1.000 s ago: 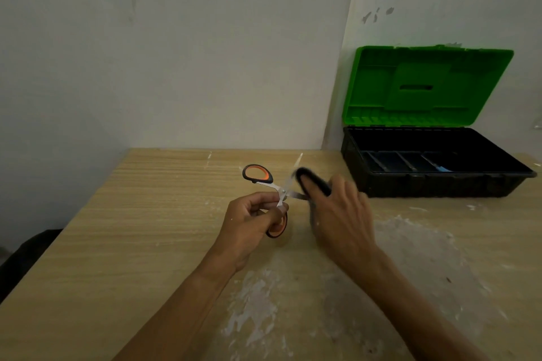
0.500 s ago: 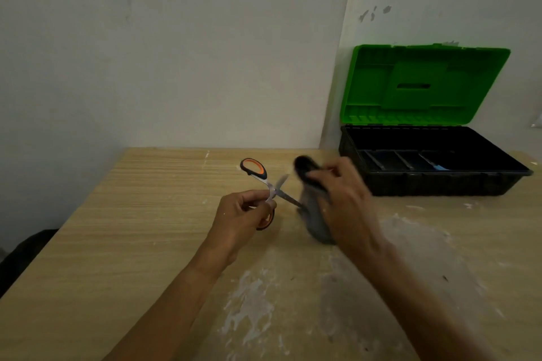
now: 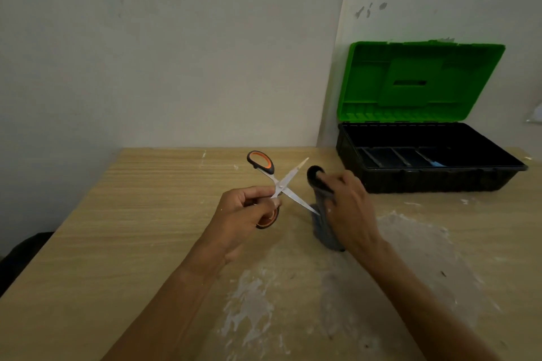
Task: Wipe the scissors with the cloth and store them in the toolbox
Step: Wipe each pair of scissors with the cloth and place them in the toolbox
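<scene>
Gripping scissors (image 3: pixel 282 184) by lower orange-black handle in left hand (image 3: pixel 243 212), blades spread, held above counter (image 3: pixel 132 228). Clutching dark cloth (image 3: pixel 322 224) in right hand (image 3: pixel 350 209), touching lower blade tip. Well apart from open toolbox (image 3: pixel 440 183), green lid up, far right.

Lower handle of scissors (image 3: pixel 280 184) half behind left hand (image 3: pixel 243 215), cloth (image 3: pixel 322 224) largely behind right hand (image 3: pixel 350 208).

No readable text, labels, brands or numbers on anything in view.
</scene>
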### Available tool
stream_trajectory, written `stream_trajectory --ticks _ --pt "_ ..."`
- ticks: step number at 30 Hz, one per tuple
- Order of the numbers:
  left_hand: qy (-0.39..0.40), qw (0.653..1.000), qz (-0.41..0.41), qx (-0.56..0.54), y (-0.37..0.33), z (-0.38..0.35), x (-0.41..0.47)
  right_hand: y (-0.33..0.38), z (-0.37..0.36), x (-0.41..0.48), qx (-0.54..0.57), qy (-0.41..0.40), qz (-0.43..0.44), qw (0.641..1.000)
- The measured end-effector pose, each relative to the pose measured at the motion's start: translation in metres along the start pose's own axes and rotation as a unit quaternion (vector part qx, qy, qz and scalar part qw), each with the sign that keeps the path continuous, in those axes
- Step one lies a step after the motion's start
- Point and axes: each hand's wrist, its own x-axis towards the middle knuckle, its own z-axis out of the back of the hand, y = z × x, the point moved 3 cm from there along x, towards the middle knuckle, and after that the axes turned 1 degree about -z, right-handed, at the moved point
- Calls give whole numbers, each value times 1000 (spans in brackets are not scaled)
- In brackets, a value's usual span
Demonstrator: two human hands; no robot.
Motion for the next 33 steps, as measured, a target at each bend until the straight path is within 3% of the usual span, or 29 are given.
stream_trajectory --ticks 3,5,8,12,14,16,18,25,28,30,33 --pt "-22 1000 8 -7 -1 5 4 -20 26 18 180 -33 -92 979" --pt "-28 1000 9 0 0 7 5 -23 38 23 162 -25 -74 984" --pt "-17 1000 1 21 1 8 4 -19 51 21 38 -42 -35 998" --pt "6 999 -2 39 4 1 1 13 42 11 186 4 -95 978" --pt "17 999 -3 37 5 -3 -1 42 25 -4 170 51 -17 984" --pt "37 998 -12 43 7 -3 -1 62 9 -20 78 70 101 989" --pt "48 997 -20 52 8 -1 -1 64 1 -26 -14 62 148 987" --pt "25 999 15 32 12 -3 1 33 -6 -14 -57 26 115 991" --pt "16 998 34 42 18 -5 1 12 -6 -2 -25 39 14 999" --pt "16 998 28 47 19 -5 1 8 -1 0 40 3 -24 999" --pt "19 999 8 30 17 -3 2 35 -1 -11 68 27 79 994"
